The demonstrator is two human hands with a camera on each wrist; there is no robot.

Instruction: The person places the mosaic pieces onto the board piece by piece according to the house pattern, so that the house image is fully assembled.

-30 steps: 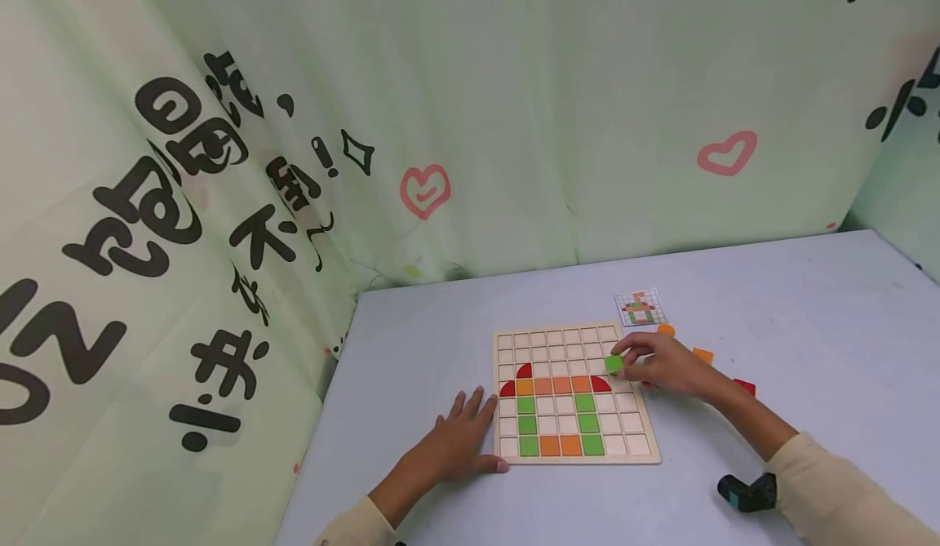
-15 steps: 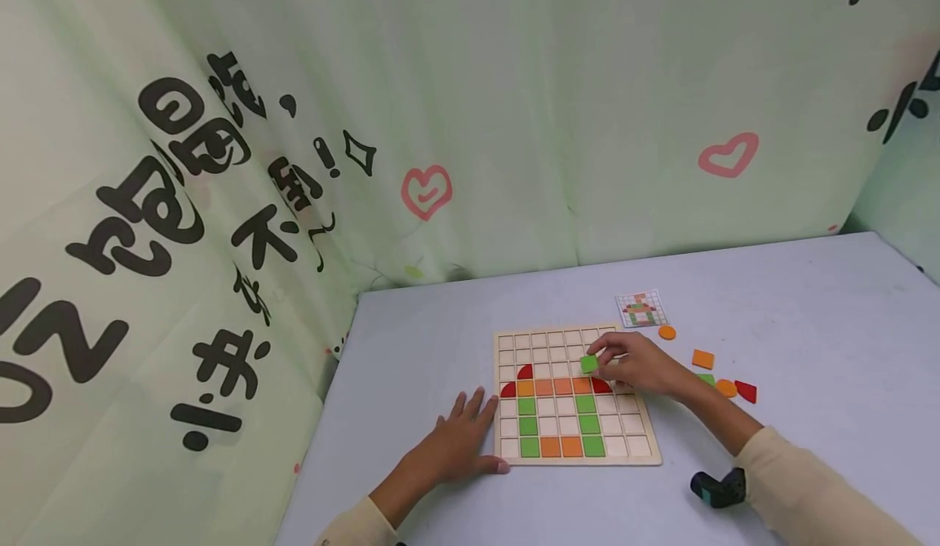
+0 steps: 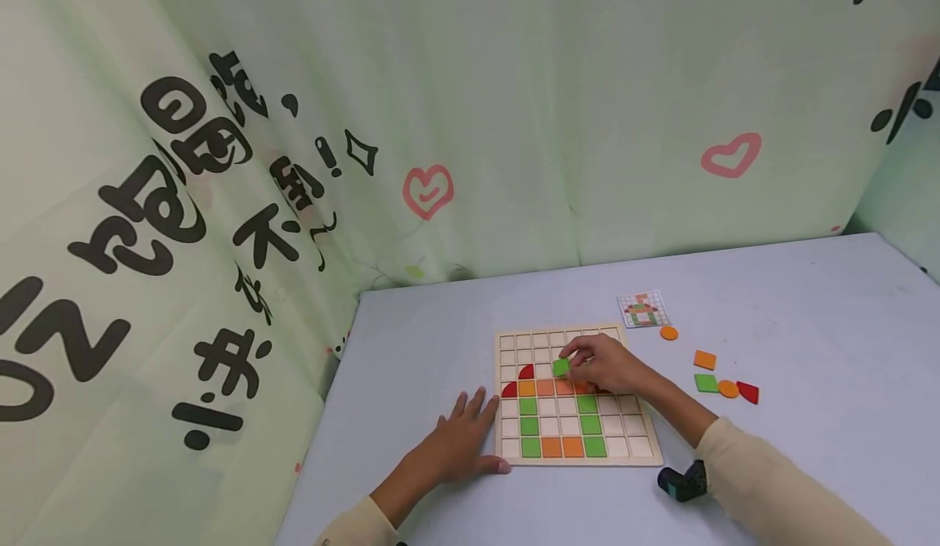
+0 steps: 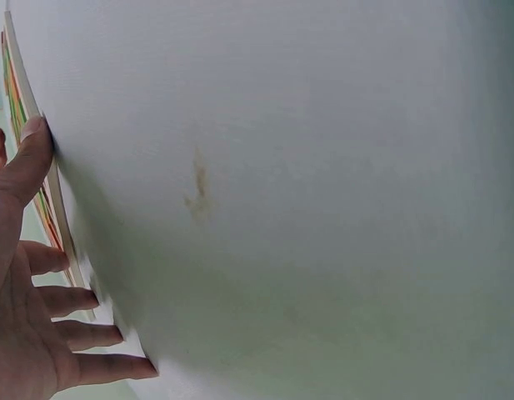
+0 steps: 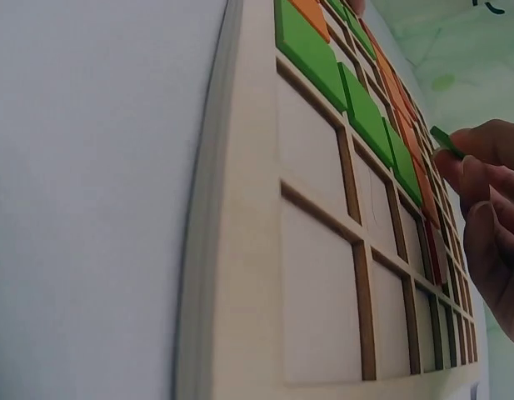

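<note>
A wooden grid board (image 3: 631, 448) lies on the table, with green, orange and red tiles set in some of its squares. My right hand (image 3: 605, 364) pinches a green square tile (image 3: 561, 367) over the board, just above the orange row. In the right wrist view the same green tile (image 5: 446, 142) is seen edge-on, tilted, between thumb and fingers. My left hand (image 3: 463, 437) rests spread at the board's left edge, its thumb at the front corner. The left wrist view has the left thumb (image 4: 33, 158) against the board's side.
A small pattern card (image 3: 643, 309) lies behind the board's right corner. Loose pieces lie to the right: an orange square (image 3: 705, 360), a green square (image 3: 707, 383), a red piece (image 3: 748, 392) and orange discs (image 3: 668, 333). A curtain (image 3: 514, 122) hangs behind the table.
My right hand has carried the green tile leftward across the board, from its right edge to near the middle. The loose pieces at right came into view. My left hand has stayed put.
</note>
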